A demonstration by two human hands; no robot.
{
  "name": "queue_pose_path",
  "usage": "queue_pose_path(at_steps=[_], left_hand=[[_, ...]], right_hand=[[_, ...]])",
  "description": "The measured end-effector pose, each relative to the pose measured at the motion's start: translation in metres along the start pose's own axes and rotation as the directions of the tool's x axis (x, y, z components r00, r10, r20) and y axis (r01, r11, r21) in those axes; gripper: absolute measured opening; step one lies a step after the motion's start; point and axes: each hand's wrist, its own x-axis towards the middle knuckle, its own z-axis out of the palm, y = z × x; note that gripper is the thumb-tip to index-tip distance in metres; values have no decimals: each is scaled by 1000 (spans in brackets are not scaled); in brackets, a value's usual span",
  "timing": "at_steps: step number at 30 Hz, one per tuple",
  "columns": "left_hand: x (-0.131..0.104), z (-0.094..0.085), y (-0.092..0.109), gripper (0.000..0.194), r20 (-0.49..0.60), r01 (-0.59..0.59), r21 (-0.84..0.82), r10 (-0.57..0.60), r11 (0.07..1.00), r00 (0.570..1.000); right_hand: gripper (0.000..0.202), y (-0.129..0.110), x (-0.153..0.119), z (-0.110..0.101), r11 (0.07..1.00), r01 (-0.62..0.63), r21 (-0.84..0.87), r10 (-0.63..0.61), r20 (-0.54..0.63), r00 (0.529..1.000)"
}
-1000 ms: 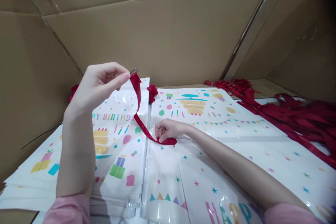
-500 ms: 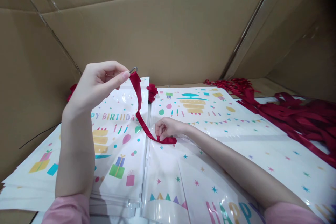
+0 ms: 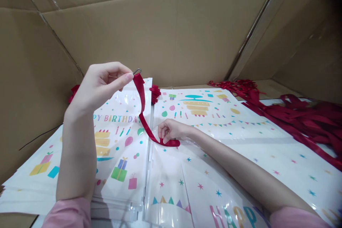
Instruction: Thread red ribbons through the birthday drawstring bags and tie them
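Raised over the left stack, my left hand [image 3: 107, 82] pinches the upper end of a red ribbon [image 3: 146, 127], where a small bent metal wire [image 3: 138, 71] sticks out past the fingertips. From there the ribbon hangs down and curves right to my right hand [image 3: 169, 130], closed on its lower part just above the printed sheets. A short flat length of ribbon pokes out beneath the right fingers. Under the hands lie a left stack of birthday-print sheets [image 3: 128, 167] and a right stack of similar glossy sheets [image 3: 171, 174].
A heap of loose red ribbons [image 3: 310, 117] lies at the right, with thinner strands behind it. A folded red ribbon bundle [image 3: 155, 94] sits behind the gap between the stacks. Cardboard walls [image 3: 133, 35] rise at the back and sides. A thin black cord [image 3: 40, 137] shows at the left.
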Motion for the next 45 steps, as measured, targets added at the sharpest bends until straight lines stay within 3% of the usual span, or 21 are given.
queue_pose_path(at_steps=[27,33,40,45], left_hand=[[0,2,1,18,8,0,89,-1,996,1000],[1,3,1,18,4,-5,42,4,999,1000],[0,5,2,18,39,6,14,-7,1000,999],[-2,6,3,23,182,-7,11,5,1000,983]], right_hand=[[29,2,1,1,1000,3,22,-2,-29,1000],[28,5,2,2,999,22,30,-21,-37,999],[28,-1,1,0,1000,0,8,0,-35,999],[22,-19,-32,-1,995,52,-87,-58,-75,995]])
